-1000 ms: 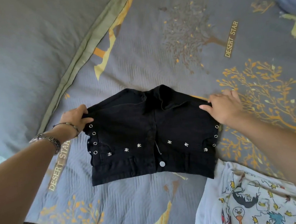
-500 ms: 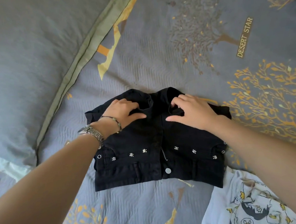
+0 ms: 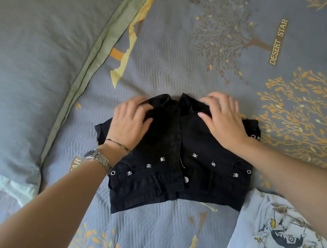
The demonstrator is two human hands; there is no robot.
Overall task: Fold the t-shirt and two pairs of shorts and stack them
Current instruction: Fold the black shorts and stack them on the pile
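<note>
Black denim shorts [image 3: 174, 173] with small silver studs lie flat on the bed, waistband nearest me. My left hand [image 3: 128, 124] lies on the left leg, its fingertips over the leg's far hem. My right hand [image 3: 223, 117] lies on the right leg with fingers spread and nearly straight. Both hands press on the cloth near the far hems. A white t-shirt [image 3: 272, 226] with cartoon prints sits at the bottom right, partly under my right forearm. No second pair of shorts is in view.
The bed is covered by a grey-blue quilt [image 3: 173, 55] printed with orange trees and "DESERT STAR". A grey pillow [image 3: 29, 65] with a green border fills the upper left.
My hands left the outer edges of the shorts, came to the middle, then slid up toward the far hems. The camera shifted, so less of the t-shirt shows.
</note>
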